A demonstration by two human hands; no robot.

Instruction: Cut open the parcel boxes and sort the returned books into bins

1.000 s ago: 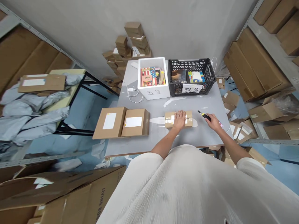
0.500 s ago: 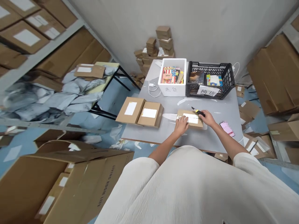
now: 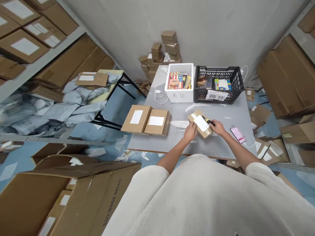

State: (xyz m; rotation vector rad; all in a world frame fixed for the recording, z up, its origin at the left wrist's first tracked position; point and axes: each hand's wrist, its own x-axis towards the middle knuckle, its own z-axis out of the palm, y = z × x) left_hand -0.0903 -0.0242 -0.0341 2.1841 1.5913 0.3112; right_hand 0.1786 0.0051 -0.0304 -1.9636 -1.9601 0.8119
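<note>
A small taped cardboard box (image 3: 205, 132) with a white label (image 3: 201, 123) sits turned at an angle on the grey table. My left hand (image 3: 190, 131) grips its left side, fingers on the edge. In my right hand (image 3: 218, 127) is a black and yellow utility knife (image 3: 208, 121), its tip over the label and the hand at the box's right side. Two more labelled boxes, a left one (image 3: 136, 118) and a right one (image 3: 157, 122), lie side by side to the left. A pink-screened phone (image 3: 237, 134) rests right of my right hand.
At the table's back stand a white foam bin (image 3: 179, 96) and a black plastic crate (image 3: 219, 97), both holding books. Stacked small boxes (image 3: 169, 47) rise behind. Grey parcels (image 3: 61, 111) fill the left side, and a large open carton (image 3: 108, 193) stands at lower left.
The small box has turned clockwise between my hands. My left hand has shifted from its top to its left edge. The knife stays in my right hand, now over the label.
</note>
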